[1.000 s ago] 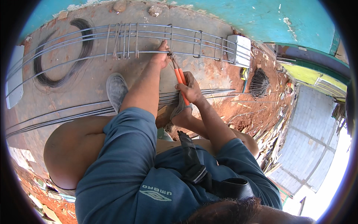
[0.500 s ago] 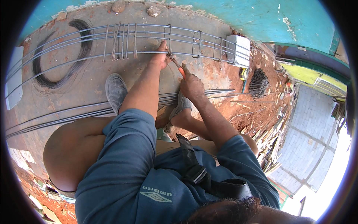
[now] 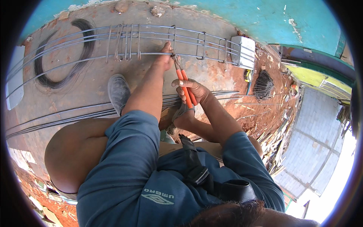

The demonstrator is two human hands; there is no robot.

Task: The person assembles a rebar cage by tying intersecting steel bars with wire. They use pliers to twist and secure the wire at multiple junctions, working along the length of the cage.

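A long rebar cage lies on the concrete, its bars held together by wire stirrups. My left hand reaches out and grips the near bar where a stirrup crosses it. My right hand is closed around the orange handles of a pair of pincers. Their jaws sit at the bar, touching my left hand's fingertips. The tie at the jaws is too small to make out.
A coil of black tie wire lies at the left. At the cage's right end stands a white block, and a bundle of cut wires lies beyond it. Loose rebars run under my grey shoe. A teal wall lies behind.
My right hand has turned the pincers at the bar: half a second ago the handles were nearly hidden by the hand, now they show again. My left hand has stayed on the bar.
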